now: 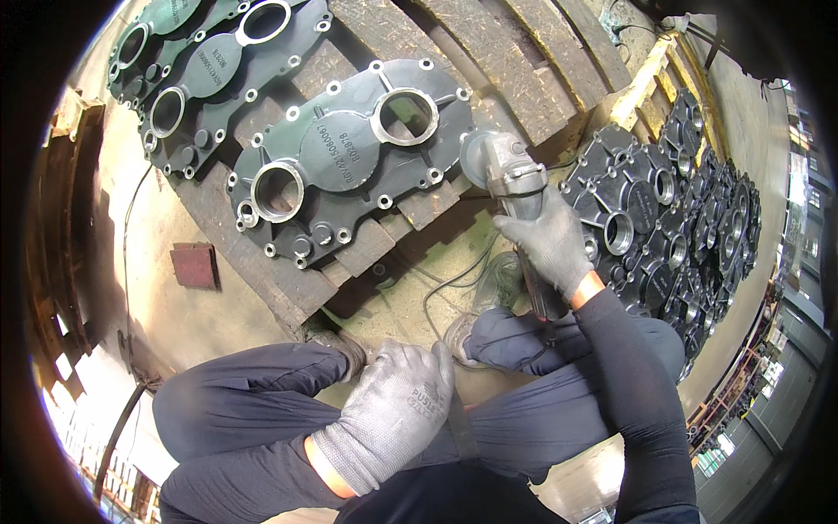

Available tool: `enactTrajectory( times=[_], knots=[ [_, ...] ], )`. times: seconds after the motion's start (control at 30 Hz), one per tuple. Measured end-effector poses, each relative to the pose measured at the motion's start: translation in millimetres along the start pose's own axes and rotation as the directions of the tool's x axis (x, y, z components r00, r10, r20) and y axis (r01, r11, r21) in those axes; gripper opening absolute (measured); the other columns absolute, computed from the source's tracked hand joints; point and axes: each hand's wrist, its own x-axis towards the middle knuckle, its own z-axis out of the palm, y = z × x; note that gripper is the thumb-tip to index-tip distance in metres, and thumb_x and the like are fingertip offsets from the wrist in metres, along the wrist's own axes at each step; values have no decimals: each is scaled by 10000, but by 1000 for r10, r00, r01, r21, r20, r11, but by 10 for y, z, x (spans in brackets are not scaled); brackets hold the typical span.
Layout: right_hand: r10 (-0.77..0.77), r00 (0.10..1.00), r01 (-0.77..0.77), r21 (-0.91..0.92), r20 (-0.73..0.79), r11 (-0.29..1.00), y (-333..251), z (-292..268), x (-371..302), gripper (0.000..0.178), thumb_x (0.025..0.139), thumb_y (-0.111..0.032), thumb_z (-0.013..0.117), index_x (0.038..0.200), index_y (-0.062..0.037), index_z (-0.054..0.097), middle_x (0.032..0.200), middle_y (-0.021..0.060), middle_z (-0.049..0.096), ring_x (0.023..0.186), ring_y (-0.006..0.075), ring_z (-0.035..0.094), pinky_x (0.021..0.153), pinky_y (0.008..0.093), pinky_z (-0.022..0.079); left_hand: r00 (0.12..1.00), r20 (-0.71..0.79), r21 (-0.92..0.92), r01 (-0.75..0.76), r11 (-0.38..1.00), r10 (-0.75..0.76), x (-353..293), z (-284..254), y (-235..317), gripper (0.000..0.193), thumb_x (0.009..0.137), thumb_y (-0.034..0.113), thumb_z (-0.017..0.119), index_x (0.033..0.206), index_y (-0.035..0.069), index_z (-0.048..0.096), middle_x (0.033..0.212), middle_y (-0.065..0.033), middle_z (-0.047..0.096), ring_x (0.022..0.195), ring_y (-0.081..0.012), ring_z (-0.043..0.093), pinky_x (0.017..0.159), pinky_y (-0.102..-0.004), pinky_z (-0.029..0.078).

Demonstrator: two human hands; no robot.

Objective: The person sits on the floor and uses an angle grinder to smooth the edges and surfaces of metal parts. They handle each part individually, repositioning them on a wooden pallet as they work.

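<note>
My right hand [548,241], in a grey glove, grips the body of an angle grinder [506,175]. Its disc end sits at the right edge of a dark cast metal housing cover [345,170] with two round bores and a ring of bolt holes. The cover lies flat on a wooden pallet [410,214]. My left hand [393,415], also gloved, rests palm down on my left knee with fingers together and nothing in it. I am crouching, knees bent, dark trousers in the lower part of the view.
Two more housing covers [205,70] lie on the pallet at the upper left. A dense stack of similar black castings [672,218] stands to the right. A power cable [445,284] trails on the concrete floor. A small reddish block [195,265] lies at left.
</note>
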Motion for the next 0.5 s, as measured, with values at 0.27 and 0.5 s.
enactTrajectory(
  times=[0.27, 0.5],
  knots=[
    [-25, 1000, 25, 39, 2, 999, 31, 1, -83, 645, 765, -396, 846, 1136, 79, 617, 1033, 285, 725, 988, 407, 727, 892, 434, 561, 997, -81, 18, 2, 1000, 0, -16, 50, 47, 509, 927, 199, 570, 1334, -105, 546, 942, -155, 661, 867, -261, 666, 825, -382, 518],
    [-29, 1000, 29, 45, -4, 999, 9, -31, 55, 653, 770, -407, 838, 1142, 82, 618, 1047, 291, 718, 1005, 409, 716, 914, 447, 548, 998, -56, 37, 8, 999, -6, -21, 4, 47, 516, 908, 199, 583, 1330, -97, 550, 937, -151, 657, 857, -262, 662, 808, -373, 527]
  ],
)
